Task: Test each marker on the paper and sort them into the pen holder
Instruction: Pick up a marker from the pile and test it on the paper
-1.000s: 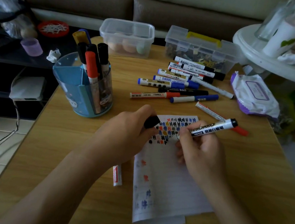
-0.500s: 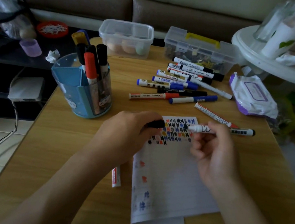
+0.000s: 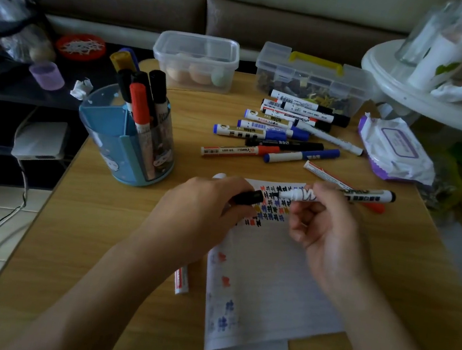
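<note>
Most of the left hand [image 3: 205,209] faces away, so its palm and fingertips are hidden. Only the end of a small black cap [image 3: 249,197] pokes out at its 3 o'clock side, clenched in the curled fingers. A short red-and-white marker [image 3: 181,280] shows just one end from beneath the left forearm. A small white rounded object [image 3: 219,175] peeks past the knuckles at 12 o'clock, too covered to identify.

The right hand [image 3: 330,233] grasps a white-barrelled marker with a black tail [image 3: 367,195] between thumb and curled fingers. It is held level, with its bare black tip pointing to 9 o'clock, right at the cap's mouth; whether they touch cannot be told. Both hover over the far end of a sheet of lined white paper [image 3: 269,281] on the wooden table [image 3: 100,231]. The hands partly cover the paper's rows of coloured test marks. A red-capped white marker [image 3: 327,175] lies partly behind the held one.

At 10 o'clock from the paper stands a blue plastic pen holder [image 3: 106,136] with several markers upright in one compartment. A heap of loose markers [image 3: 272,135] lies at 12 to 1 o'clock, their print unreadable.
</note>
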